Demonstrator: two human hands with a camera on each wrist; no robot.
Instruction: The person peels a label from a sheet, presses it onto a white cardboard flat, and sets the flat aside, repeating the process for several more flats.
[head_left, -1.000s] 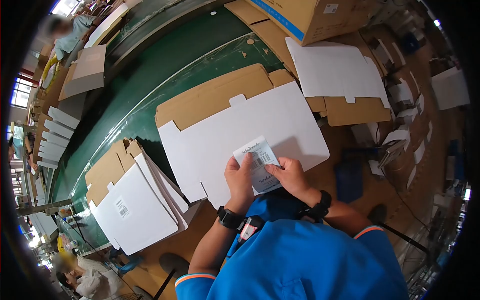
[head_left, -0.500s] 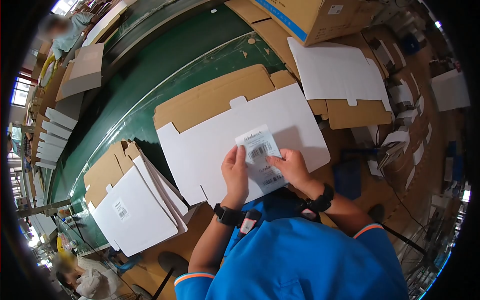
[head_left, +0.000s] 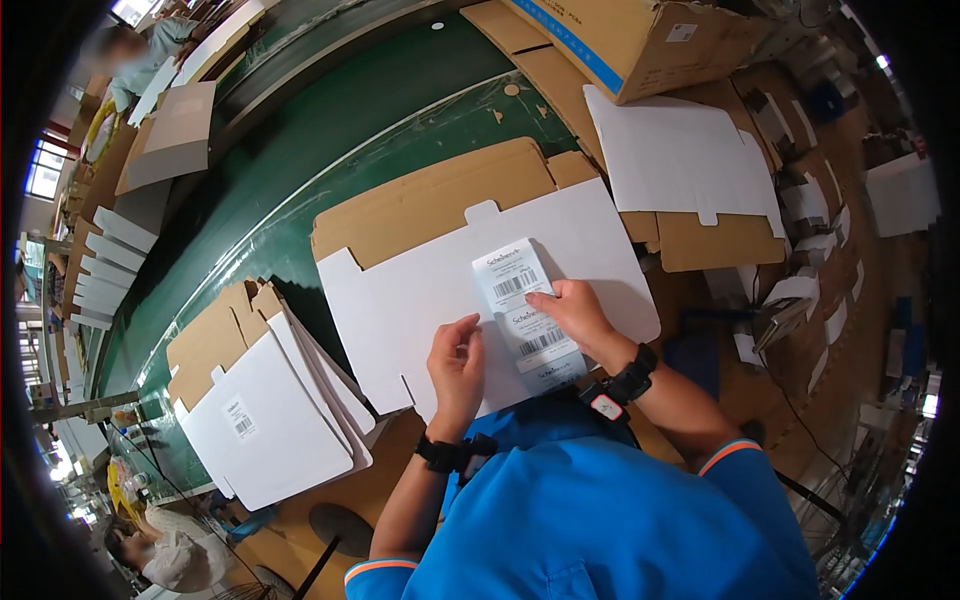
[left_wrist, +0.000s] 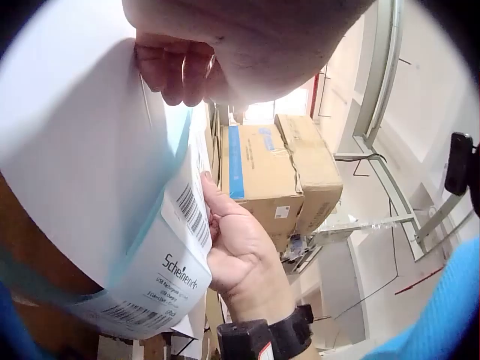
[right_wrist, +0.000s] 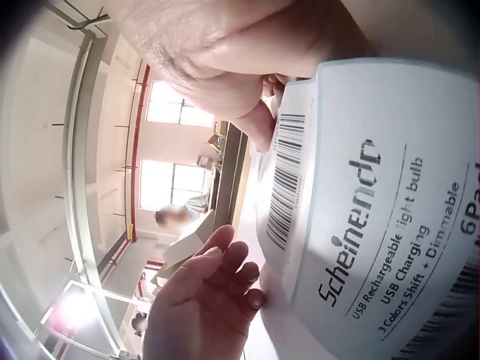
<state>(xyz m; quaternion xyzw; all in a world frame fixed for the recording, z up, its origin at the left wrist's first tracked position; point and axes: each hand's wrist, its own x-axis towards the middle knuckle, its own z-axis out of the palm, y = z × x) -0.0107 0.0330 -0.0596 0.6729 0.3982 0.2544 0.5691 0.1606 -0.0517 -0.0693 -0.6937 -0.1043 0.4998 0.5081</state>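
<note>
A strip of white printed labels (head_left: 510, 265) with barcodes hangs over a flat white cardboard box blank (head_left: 410, 295). My right hand (head_left: 578, 315) pinches the strip at its right edge, thumb on the printed face. Just left of the strip is my left hand (head_left: 456, 370), its fingers loosely bent and holding nothing. The right wrist view shows the left hand (right_wrist: 202, 300) apart from the labels (right_wrist: 367, 225), which read "Scheinendr" and "USB Rechargeable light bulb". In the left wrist view the strip (left_wrist: 169, 262) curves down, with pale blue backing along its edge.
To the left lies a stack of white box blanks (head_left: 270, 425), its top one bearing a barcode label (head_left: 239, 417). Another white blank (head_left: 680, 155) is at the right, beneath a large brown carton (head_left: 690, 50). Behind runs a green work surface (head_left: 290, 180). Other people sit at the far left.
My left hand has let go of the label strip and moved left and down. The strip now extends longer, up and down, in my right hand.
</note>
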